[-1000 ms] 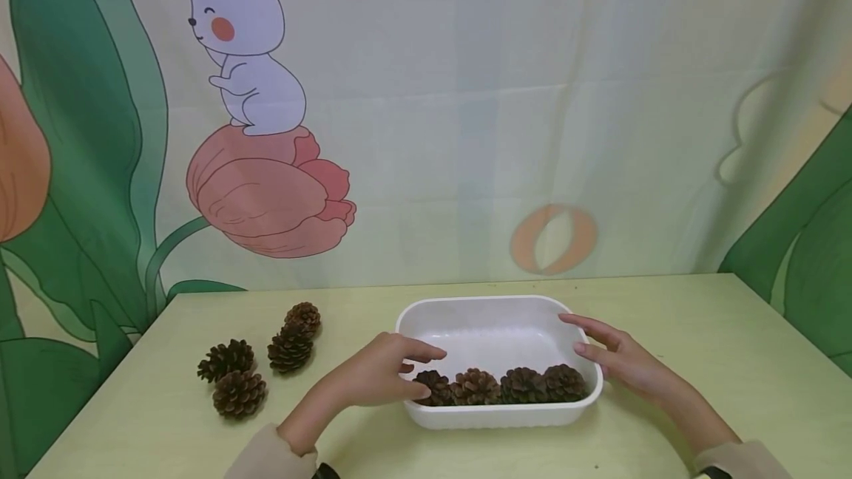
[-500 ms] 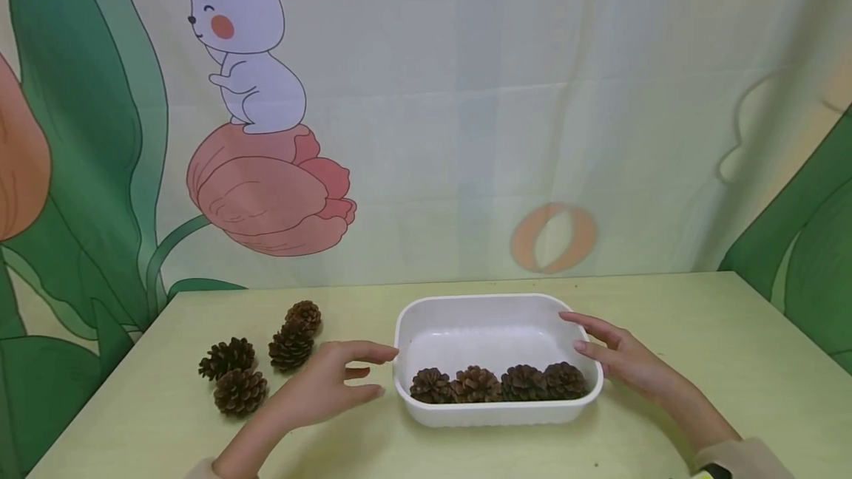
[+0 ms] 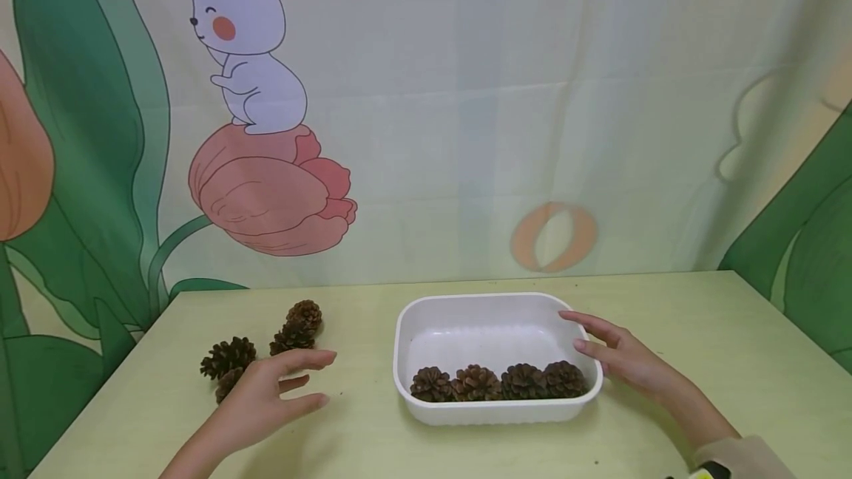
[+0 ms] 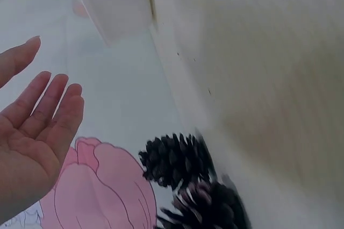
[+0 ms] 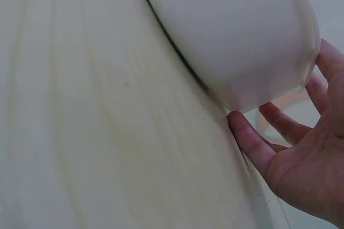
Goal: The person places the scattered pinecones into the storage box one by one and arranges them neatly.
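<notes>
A white tub (image 3: 499, 412) stands on the table with several pinecones (image 3: 477, 383) in a row along its near side. The left hand (image 3: 266, 398) hovers over the table left of the tub, fingers extended, holding nothing; it partly covers a brown pinecone (image 3: 228, 381). In the left wrist view the left hand (image 4: 37, 132) has its palm showing, near two dark pinecones (image 4: 174, 159). At the tub's right end rests the right hand (image 3: 619, 353), thumb and fingers spread against the rim. The right wrist view shows the right hand (image 5: 306, 143) touching the tub's wall (image 5: 242, 41).
On the table's left part lie more pinecones, one dark (image 3: 228, 358) and a pair further back (image 3: 305, 316). Behind the pale yellow table (image 3: 699, 331) hangs a printed curtain (image 3: 426, 131) with a rabbit and a tulip.
From over the pinecones at the tub's left end, the left hand has moved left, out of the tub, to near the loose pinecones. The right hand has stayed at the rim.
</notes>
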A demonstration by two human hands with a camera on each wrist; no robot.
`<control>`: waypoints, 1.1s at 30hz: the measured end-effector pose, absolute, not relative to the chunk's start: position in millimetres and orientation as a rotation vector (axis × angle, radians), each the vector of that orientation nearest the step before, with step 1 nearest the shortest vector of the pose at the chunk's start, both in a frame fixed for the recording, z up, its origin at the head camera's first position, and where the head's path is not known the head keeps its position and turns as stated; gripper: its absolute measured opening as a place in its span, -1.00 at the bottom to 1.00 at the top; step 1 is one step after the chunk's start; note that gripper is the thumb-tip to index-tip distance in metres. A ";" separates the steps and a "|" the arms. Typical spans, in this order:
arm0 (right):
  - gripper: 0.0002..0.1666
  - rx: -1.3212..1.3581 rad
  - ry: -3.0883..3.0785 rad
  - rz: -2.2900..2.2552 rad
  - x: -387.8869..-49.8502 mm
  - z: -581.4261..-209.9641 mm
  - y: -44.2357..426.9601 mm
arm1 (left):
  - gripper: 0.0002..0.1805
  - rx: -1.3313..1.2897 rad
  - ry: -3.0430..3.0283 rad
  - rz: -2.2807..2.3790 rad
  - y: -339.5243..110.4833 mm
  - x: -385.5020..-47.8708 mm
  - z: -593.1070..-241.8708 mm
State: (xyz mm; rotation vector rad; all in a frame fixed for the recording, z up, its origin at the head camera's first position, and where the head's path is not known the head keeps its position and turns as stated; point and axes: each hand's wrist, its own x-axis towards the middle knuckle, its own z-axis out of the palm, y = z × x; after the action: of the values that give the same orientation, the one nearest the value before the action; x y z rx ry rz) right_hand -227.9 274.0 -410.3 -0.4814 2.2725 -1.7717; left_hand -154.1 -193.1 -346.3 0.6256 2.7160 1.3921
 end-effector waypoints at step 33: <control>-0.46 -0.508 2.168 -1.816 -230.0 -412.2 275.5 | -0.24 -0.025 2.932 1.139 -272.0 -153.0 -359.8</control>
State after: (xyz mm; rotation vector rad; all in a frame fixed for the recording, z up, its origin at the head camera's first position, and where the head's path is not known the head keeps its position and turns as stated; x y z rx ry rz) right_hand -230.0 275.5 -412.2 -0.5083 2.1680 -1.8163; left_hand -153.0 -272.0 -359.8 -0.0245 2.9323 1.1394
